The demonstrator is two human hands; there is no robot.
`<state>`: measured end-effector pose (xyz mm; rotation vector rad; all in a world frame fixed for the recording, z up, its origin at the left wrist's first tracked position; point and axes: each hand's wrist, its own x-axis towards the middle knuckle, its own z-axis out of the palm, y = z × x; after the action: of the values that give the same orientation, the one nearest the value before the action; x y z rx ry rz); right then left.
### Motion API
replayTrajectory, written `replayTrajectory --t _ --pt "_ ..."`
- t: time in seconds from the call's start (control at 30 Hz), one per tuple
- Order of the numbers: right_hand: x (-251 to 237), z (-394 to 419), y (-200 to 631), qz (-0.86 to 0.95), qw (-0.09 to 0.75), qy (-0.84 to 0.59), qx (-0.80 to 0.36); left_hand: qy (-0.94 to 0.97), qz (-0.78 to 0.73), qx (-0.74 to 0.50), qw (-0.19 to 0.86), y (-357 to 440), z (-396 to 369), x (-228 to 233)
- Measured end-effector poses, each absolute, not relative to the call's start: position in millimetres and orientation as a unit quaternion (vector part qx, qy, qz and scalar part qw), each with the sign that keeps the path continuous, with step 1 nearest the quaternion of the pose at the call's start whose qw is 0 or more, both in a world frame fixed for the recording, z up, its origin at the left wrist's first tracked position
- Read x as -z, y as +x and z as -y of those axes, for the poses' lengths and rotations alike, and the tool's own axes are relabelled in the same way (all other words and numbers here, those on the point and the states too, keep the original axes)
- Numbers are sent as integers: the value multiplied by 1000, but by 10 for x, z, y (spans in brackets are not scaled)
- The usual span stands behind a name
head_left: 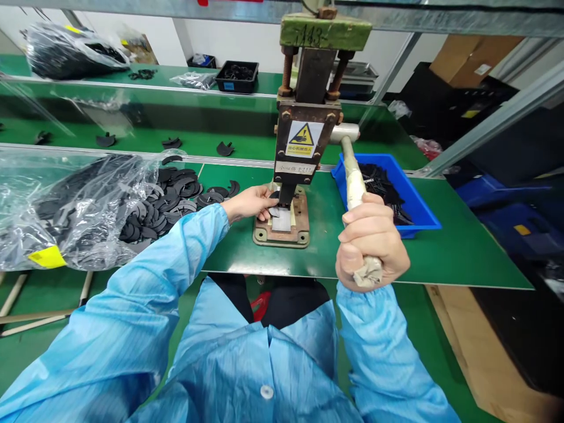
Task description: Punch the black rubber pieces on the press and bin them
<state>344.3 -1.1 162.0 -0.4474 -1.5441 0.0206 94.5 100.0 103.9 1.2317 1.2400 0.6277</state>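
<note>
My left hand (255, 202) pinches a small dark curved piece (274, 202) at the foot of a hand press (304, 111). The piece sits by the press's lowered ram, above a pale metal plate (281, 221) on the base; its far end is hidden. My right hand (372, 244) is wrapped round the tape-covered lever handle (352, 170) of the press, which stands upright to the right of the press body. Left of my left hand lies a heap of black crescent-shaped pieces (171, 197), spilling from a clear plastic bag (88, 217).
A blue bin (423, 220) of thin black parts stands behind my right hand. Behind the bench runs a green belt (145, 132) carrying several black pieces. On the shelf beyond are a black tray (238, 76) and a large filled bag (73, 53). Cardboard (476, 352) leans at lower right.
</note>
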Motion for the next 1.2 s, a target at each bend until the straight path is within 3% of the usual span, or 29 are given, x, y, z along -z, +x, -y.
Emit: replayTrajectory --t 0.37,0.63,0.77,0.83,0.93,1.07,1.2 --pt "-1632 28 3409 680 699 -221 -1 505 -602 -211 580 1083 -1100 -1086" --pt "-1625 7 3466 692 696 -194 -2 589 -529 -285 541 966 -942 -1074" --pt "-1618 9 3472 692 693 -201 -14 650 -602 -313 342 340 -1220 -1077" --pt "-1619 7 3470 692 693 -200 -13 641 -700 -231 215 3 -1399 -1060" --pt "-1619 -7 3472 693 695 -192 -2 641 -756 -85 107 -270 -1576 -1015" --pt "-1611 -24 3482 693 694 -195 -5 666 -744 12 49 -151 -1629 -932" --pt "-1607 -22 3477 694 694 -189 -1 672 -736 -6 82 120 -1629 -847"
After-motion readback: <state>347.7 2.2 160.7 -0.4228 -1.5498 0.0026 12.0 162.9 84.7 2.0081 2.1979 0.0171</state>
